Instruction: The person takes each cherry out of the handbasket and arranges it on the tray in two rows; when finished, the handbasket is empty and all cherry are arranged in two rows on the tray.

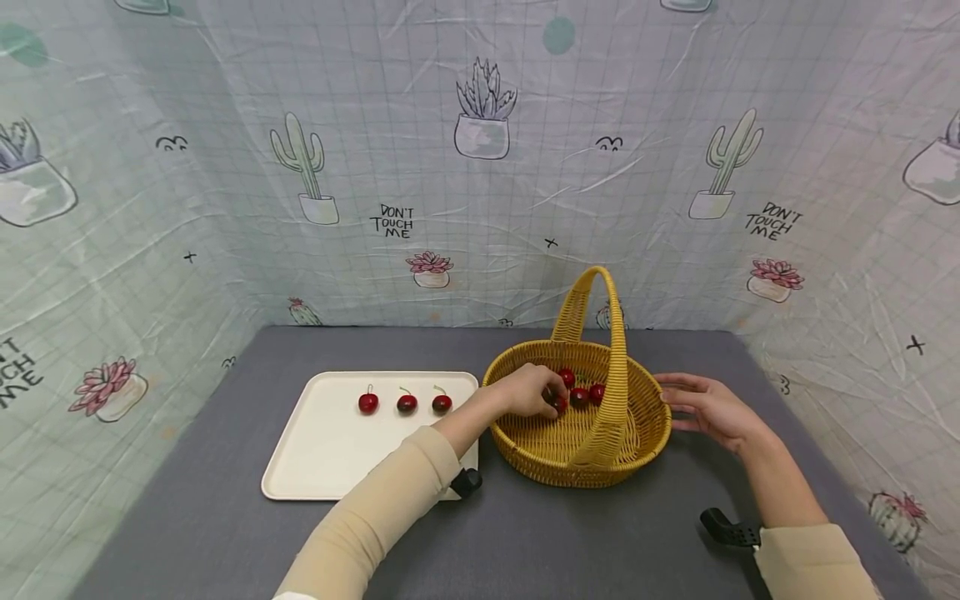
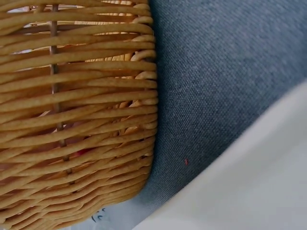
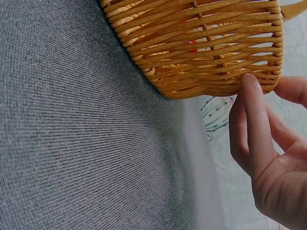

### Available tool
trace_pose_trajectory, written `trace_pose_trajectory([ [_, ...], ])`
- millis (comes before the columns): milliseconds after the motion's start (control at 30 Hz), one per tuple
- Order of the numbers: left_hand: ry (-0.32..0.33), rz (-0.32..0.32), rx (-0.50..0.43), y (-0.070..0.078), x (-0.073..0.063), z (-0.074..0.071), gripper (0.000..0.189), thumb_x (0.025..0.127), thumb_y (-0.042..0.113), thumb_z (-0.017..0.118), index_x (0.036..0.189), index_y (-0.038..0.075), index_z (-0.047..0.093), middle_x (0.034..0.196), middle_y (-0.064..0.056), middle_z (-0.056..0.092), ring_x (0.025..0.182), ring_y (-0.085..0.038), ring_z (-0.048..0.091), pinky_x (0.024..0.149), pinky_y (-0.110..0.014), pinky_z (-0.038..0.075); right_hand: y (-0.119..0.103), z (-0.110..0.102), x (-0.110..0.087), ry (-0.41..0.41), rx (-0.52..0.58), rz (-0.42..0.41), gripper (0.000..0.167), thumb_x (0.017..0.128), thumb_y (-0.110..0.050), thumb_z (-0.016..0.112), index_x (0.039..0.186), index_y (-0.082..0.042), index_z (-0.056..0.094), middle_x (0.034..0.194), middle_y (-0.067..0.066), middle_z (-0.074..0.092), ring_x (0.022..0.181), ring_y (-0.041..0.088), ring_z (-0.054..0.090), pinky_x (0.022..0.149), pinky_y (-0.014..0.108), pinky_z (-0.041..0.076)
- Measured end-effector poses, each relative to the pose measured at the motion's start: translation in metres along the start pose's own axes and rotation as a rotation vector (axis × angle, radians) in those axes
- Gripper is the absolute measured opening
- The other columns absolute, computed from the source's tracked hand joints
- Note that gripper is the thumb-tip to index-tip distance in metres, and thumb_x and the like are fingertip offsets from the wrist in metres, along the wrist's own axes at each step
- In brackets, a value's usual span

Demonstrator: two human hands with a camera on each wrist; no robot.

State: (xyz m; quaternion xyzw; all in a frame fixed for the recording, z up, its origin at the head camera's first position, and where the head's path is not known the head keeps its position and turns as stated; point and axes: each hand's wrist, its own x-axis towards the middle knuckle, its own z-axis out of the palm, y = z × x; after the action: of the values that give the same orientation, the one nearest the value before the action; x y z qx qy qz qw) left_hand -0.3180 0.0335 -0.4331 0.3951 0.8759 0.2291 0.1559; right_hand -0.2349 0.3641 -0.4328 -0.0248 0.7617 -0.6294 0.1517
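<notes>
Inside the yellow woven basket [image 1: 652,429], my left hand [image 1: 531,390] reaches down over the near-left rim. Its bent fingers and thumb pinch a dark red cherry [image 1: 560,406], partly covered by the fingers. Several more cherries [image 1: 579,397] lie beside it in the basket. At the basket's right side, my right hand [image 1: 708,408] touches the rim with fairly straight fingers. The right wrist view shows a fingertip [image 3: 250,84] against the woven wall [image 3: 211,48]. In the left wrist view, the basket wall [image 2: 76,105] hides the left hand almost entirely.
Left of the basket lies a cream tray [image 1: 322,450]. Three cherries with stems [image 1: 407,404] stand in a row on it. The basket's tall arched handle [image 1: 617,358] rises over its middle. A patterned curtain [image 1: 480,217] encloses the grey table [image 1: 585,542] behind and at the sides.
</notes>
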Motion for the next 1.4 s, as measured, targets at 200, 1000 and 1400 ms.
trace_pose_trajectory([
  [200,0.014,0.031,0.011,0.001,-0.004,-0.002,0.029,0.092,0.015,0.08,0.12,0.011,0.074,0.111,0.002,0.07,0.098,-0.011,0.064,0.084,-0.023,0.05,0.0,0.001,0.0,0.003,-0.002,0.003,0.065,0.105,-0.022,0.062,0.156,0.006,0.033,0.137,0.003,0.057,0.109,0.009,0.066,0.09,0.04,0.057],
  [1000,0.182,0.15,-0.111,-0.007,-0.036,-0.02,0.035,0.085,0.015,0.087,0.117,0.009,0.076,0.104,0.002,0.069,0.086,-0.007,0.062,0.077,-0.024,0.051,0.001,0.0,0.001,-0.008,0.01,-0.01,0.064,0.106,-0.021,0.061,0.156,0.007,0.032,0.129,-0.003,0.061,0.109,0.01,0.067,0.09,0.04,0.057],
  [1400,0.289,0.151,-0.285,-0.014,-0.058,-0.026,0.035,0.087,0.012,0.085,0.12,0.005,0.076,0.109,-0.001,0.066,0.095,-0.013,0.067,0.08,-0.024,0.056,0.002,0.001,0.001,-0.014,0.008,-0.019,0.062,0.107,-0.02,0.059,0.156,0.007,0.032,0.13,-0.002,0.061,0.109,0.011,0.067,0.09,0.041,0.057],
])
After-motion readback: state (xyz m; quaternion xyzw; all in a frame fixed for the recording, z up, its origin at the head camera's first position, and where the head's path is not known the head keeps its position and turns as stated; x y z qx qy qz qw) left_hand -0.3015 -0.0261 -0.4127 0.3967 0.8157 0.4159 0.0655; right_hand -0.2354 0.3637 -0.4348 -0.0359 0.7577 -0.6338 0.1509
